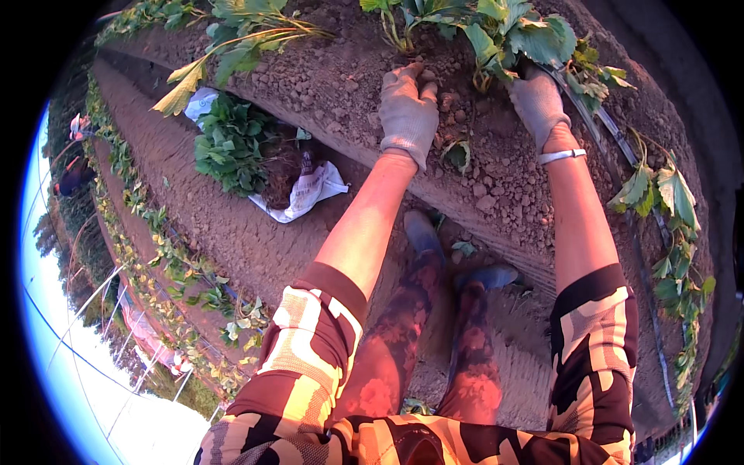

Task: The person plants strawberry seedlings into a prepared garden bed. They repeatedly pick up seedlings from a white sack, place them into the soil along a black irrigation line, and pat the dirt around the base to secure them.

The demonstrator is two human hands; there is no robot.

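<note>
My left hand (410,110), in a grey knitted glove, rests on crumbly soil at the foot of a leafy strawberry plant (398,35), its fingers bent into the loose clods. To the right, my gloved right hand (533,102) reaches under the broad leaves of another strawberry plant (505,35); its fingertips are hidden there. A small curled leaf (458,156) lies on the soil between my forearms. Beside the right hand, grey drip tape (616,136) runs along the raised bed (494,200). Whether either hand holds anything cannot be seen.
A bundle of strawberry seedlings (229,145) with bare roots lies on a white plastic sack (311,192) in the furrow. Uprooted-looking stems (256,38) lie on the bed at upper left. My boots (485,277) stand in the furrow. Far left, other people (78,125) are among the rows.
</note>
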